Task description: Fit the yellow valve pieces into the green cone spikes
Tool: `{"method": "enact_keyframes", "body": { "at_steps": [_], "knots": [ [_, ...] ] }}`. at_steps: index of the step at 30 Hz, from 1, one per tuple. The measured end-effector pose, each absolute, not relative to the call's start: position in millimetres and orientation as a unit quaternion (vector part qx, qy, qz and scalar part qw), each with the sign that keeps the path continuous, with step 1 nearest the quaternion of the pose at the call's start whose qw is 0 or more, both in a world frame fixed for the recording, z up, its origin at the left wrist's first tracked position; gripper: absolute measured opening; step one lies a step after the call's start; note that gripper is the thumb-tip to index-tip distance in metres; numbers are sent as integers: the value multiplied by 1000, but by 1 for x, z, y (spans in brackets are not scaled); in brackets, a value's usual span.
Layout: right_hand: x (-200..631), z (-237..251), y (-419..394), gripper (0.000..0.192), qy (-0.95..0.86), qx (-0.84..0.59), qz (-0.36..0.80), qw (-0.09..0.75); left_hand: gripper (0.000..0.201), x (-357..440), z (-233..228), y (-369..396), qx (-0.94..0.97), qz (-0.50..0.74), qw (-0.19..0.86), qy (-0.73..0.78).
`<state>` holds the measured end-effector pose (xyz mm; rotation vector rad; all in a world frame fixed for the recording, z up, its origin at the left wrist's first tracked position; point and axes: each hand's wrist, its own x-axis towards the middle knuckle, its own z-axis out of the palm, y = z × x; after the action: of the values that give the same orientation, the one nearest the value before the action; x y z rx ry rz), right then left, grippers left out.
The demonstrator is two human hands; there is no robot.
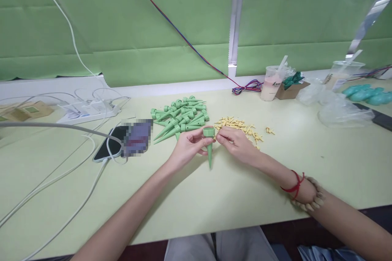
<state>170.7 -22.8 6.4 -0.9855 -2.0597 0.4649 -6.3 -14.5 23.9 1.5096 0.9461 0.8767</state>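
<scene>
Across the pale green tabletop (306,163), running from a white far strip below the green fabric backdrop to the near edge at the person's lap, parts are lying in sorted groups within arm's reach. Toward the far middle, a heap of green plastic cone-shaped spikes (180,118) is resting just left of a scatter of small yellow plastic pieces (239,126), apparently so that each hand is drawing from its own side. At the left, a black phone (112,147) is lying among white cables, near a white power strip (92,110); at the far right, a plastic cup with a straw (271,83) is standing beside clear bags. Near the centre, the left hand (186,147) is pinching one green spike (210,147) by its collar, tip pointing down, just clear of the surface. The right hand (235,142) is closing its fingertips at the spike's open cap, seemingly on something small; what, cannot be told. The near right tabletop is lying open.
</scene>
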Motion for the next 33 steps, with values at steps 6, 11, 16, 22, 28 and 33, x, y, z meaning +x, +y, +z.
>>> {"method": "enact_keyframes", "body": {
  "at_steps": [6, 11, 16, 22, 28, 33],
  "knots": [
    [172, 9, -19, 40, -716, -356, 491, 345, 47, -7, 24, -16, 682, 371, 486, 401],
    [176, 17, -21, 37, -815, -392, 240, 353, 38, -4, 24, -14, 630, 395, 549, 381],
    [181, 15, -20, 28, -883, -340, 13, 324, 40, -5, 25, -13, 589, 354, 620, 379],
    [175, 9, -24, 30, -849, -357, 121, 370, 48, -7, 23, -15, 616, 353, 587, 389],
    [169, 8, -27, 35, -752, -385, 344, 411, 52, -6, 25, -16, 653, 372, 523, 402],
    [166, 7, -24, 37, -585, -329, 647, 362, 42, -3, 28, -19, 702, 396, 428, 409]
  ]
}}
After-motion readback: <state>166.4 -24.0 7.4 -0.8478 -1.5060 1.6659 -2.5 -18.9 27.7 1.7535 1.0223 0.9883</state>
